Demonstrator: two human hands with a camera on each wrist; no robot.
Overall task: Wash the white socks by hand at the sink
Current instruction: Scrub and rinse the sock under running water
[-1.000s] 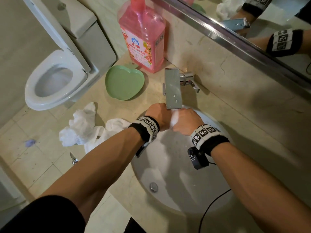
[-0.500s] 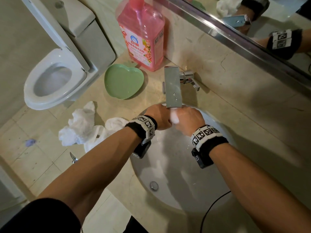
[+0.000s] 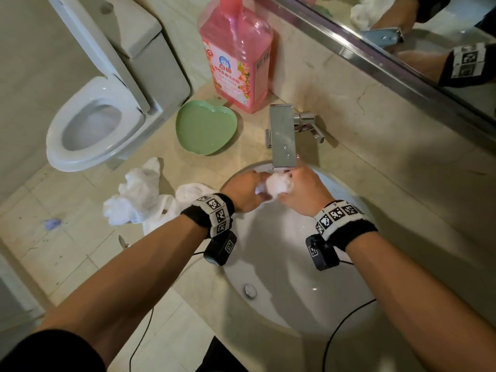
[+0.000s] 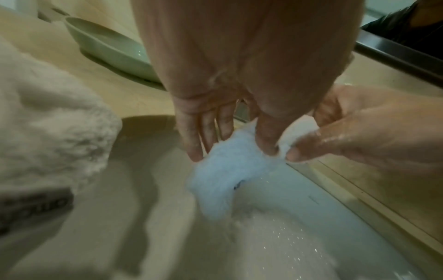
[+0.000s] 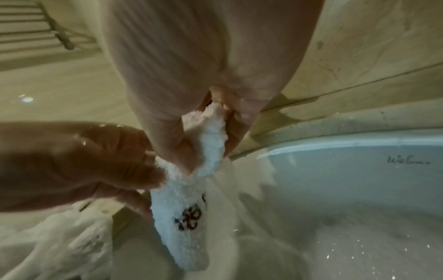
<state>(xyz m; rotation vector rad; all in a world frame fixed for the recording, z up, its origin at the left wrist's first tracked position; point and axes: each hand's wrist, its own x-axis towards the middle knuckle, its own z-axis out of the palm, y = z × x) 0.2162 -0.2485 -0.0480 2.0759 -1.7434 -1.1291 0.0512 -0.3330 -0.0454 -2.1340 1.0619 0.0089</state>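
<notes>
Left hand (image 3: 245, 193) and right hand (image 3: 302, 190) both grip a fluffy white sock (image 3: 276, 185) beneath the chrome faucet (image 3: 283, 138); fingertips hidden there.

Over the round white sink basin (image 3: 281, 277) my hands have open room toward me; only the small metal drain plug (image 3: 250, 290) sits there. At the far rim the flat chrome faucet spout (image 3: 283, 138) overhangs, blocking upward movement. To my left, the counter is crowded by crumpled white socks (image 3: 139, 194), a green heart-shaped dish (image 3: 205, 128) and a pink detergent bottle (image 3: 237, 55).
</notes>
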